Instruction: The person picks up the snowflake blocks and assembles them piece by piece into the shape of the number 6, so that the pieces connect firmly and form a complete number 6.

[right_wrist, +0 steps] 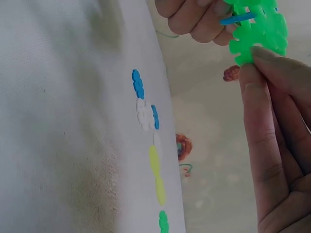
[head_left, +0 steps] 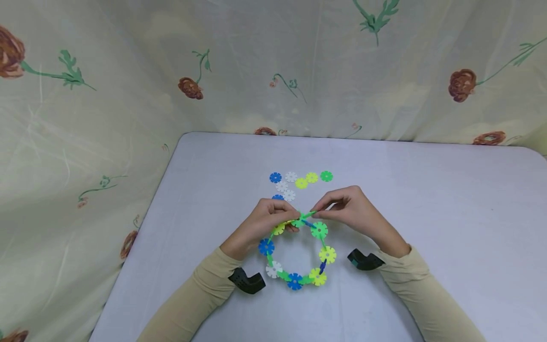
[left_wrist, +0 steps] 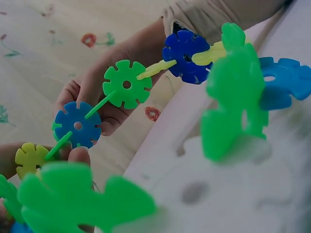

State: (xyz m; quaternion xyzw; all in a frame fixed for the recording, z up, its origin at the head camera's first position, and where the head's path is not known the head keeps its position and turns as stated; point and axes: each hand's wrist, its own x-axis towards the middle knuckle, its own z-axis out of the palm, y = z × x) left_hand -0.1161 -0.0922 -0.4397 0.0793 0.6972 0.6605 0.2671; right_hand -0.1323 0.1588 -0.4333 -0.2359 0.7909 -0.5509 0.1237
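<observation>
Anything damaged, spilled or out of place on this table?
Nothing stands out. The left hand and right hand hold the disc ring, with no visible break; the loose discs lie flat on the table beyond it, and no spill shows.

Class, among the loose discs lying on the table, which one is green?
The rightmost loose disc in the head view; every other loose disc there is blue, white or yellow.

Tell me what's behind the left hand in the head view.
Past the left hand, white discs and a blue disc lie on the table. A second blue disc peeks out; the hand covers its lower part.
</observation>
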